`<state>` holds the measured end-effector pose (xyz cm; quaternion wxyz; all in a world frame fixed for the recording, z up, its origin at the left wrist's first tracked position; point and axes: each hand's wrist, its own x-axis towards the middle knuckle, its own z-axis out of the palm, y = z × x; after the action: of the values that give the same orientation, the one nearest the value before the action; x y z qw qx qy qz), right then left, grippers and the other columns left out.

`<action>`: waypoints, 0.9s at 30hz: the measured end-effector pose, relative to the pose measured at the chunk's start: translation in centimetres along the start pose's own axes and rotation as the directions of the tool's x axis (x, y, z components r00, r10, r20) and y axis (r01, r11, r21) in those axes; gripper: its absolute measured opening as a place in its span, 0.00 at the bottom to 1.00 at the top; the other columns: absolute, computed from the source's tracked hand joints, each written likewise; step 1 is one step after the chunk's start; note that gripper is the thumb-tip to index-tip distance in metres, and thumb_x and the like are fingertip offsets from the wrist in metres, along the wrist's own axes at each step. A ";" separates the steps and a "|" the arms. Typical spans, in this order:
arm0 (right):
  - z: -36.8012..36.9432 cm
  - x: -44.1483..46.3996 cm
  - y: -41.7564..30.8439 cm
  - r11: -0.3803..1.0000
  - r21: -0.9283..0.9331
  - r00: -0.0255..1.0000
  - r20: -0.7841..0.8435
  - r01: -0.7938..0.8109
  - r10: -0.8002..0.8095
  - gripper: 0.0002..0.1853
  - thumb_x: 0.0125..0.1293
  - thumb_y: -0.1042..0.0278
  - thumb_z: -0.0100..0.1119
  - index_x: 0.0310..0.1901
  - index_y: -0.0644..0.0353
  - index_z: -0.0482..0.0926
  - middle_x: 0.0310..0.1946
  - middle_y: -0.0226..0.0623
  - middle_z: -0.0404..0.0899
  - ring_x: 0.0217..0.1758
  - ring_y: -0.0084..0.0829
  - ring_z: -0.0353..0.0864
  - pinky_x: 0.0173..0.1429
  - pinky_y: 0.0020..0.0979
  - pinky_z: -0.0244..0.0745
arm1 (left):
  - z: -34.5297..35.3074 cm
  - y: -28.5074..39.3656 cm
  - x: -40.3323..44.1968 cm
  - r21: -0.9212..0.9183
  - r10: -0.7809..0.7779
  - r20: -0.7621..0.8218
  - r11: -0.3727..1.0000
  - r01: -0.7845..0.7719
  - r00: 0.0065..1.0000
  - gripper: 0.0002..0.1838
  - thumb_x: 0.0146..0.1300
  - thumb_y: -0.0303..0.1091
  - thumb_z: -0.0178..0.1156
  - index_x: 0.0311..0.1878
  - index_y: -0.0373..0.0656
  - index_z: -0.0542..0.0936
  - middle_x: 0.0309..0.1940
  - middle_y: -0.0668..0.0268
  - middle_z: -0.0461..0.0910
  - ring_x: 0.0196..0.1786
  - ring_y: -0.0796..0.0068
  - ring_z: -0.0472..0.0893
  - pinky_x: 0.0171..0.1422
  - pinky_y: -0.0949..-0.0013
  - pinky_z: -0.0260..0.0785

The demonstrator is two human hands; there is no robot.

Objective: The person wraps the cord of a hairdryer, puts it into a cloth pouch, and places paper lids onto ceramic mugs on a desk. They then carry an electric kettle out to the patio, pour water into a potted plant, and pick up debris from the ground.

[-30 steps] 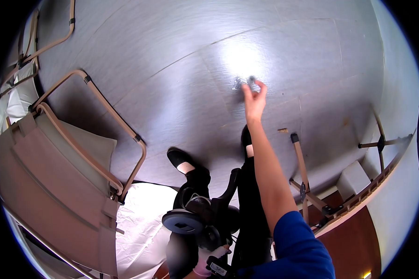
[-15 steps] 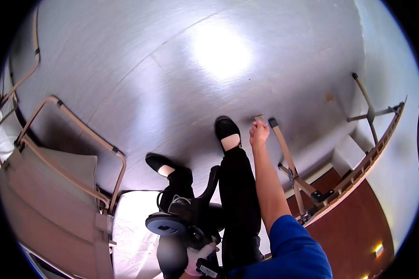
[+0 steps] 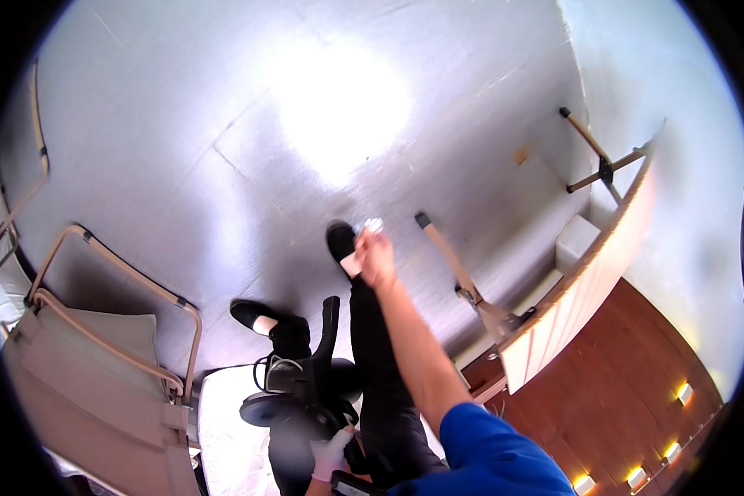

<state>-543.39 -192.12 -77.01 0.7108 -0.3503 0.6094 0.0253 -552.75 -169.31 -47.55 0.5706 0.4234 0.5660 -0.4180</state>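
My right hand (image 3: 375, 258) is stretched forward over the floor, beside my black shoe (image 3: 340, 240). Its fingers are closed on a small whitish, shiny piece (image 3: 374, 225), too blurred to name. Low in the view, my left hand (image 3: 331, 455) wears a pale glove with bare fingertips. It grips a black device (image 3: 310, 376) that has a round disc, a cable and a long upright arm, held in front of my legs. Part of that grip is hidden.
On the right stands a folding table (image 3: 587, 289) with a slatted top and tan legs (image 3: 450, 256). A folding chair (image 3: 99, 355) is at left. White sheeting (image 3: 227, 430) lies behind my legs. A white box (image 3: 577, 240) sits under the table by the wall.
My right hand has come from near the table leg to beside my shoe, with a small piece in its fingers. The view has turned. My left hand keeps its grip on the device.
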 end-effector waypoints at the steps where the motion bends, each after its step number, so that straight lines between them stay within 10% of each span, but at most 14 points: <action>1: 0.7 -3.0 0.3 0.994 0.029 0.993 0.065 -0.102 0.100 0.09 0.67 0.70 0.48 0.27 0.57 0.68 0.18 0.27 0.68 0.18 0.18 0.66 0.20 0.20 0.61 | -0.1 -0.7 -0.1 0.008 0.010 0.002 1.000 -0.010 1.000 0.17 0.46 0.18 0.61 0.42 0.37 0.74 0.34 0.63 0.77 0.32 0.71 0.78 0.38 0.70 0.75; 8: 3.2 -22.0 -7.8 0.919 0.302 0.937 0.313 -0.252 0.154 0.12 0.71 0.64 0.46 0.28 0.57 0.66 0.19 0.25 0.62 0.13 0.14 0.52 0.15 0.18 0.48 | 0.2 -1.2 0.4 0.088 0.191 0.204 0.973 -0.213 0.960 0.07 0.45 0.22 0.64 0.30 0.36 0.79 0.26 0.64 0.79 0.30 0.73 0.79 0.38 0.70 0.75; 15: -4.1 -30.1 -26.9 0.972 -0.107 0.916 0.327 -0.210 0.234 0.11 0.70 0.61 0.47 0.30 0.53 0.66 0.19 0.24 0.62 0.15 0.16 0.52 0.18 0.18 0.50 | 0.4 9.0 -9.7 0.073 0.324 0.405 0.921 -0.383 0.855 0.15 0.48 0.17 0.62 0.41 0.35 0.76 0.32 0.60 0.78 0.32 0.67 0.80 0.37 0.66 0.78; 21: -3.9 -35.4 -37.9 0.971 -0.115 0.847 0.475 -0.209 0.239 0.08 0.71 0.63 0.45 0.35 0.55 0.68 0.22 0.24 0.61 0.19 0.16 0.52 0.20 0.17 0.50 | 3.9 16.0 -19.5 -0.165 0.646 0.126 0.762 -0.627 0.753 0.12 0.50 0.21 0.59 0.40 0.36 0.74 0.32 0.61 0.77 0.28 0.73 0.78 0.31 0.71 0.76; 27: 5.2 -37.2 -44.6 0.954 -0.240 0.565 0.769 -0.179 0.299 0.13 0.70 0.63 0.47 0.46 0.65 0.69 0.31 0.29 0.68 0.24 0.16 0.58 0.23 0.16 0.55 | 5.7 20.4 -25.8 -0.272 0.776 0.033 0.614 -0.741 0.630 0.13 0.49 0.25 0.62 0.39 0.38 0.75 0.29 0.63 0.75 0.33 0.70 0.77 0.29 0.70 0.76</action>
<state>-527.88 -208.38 -23.22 0.8718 -0.2631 0.2662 0.3160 -531.82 -168.90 -21.53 0.7791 0.5213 0.3341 -0.0978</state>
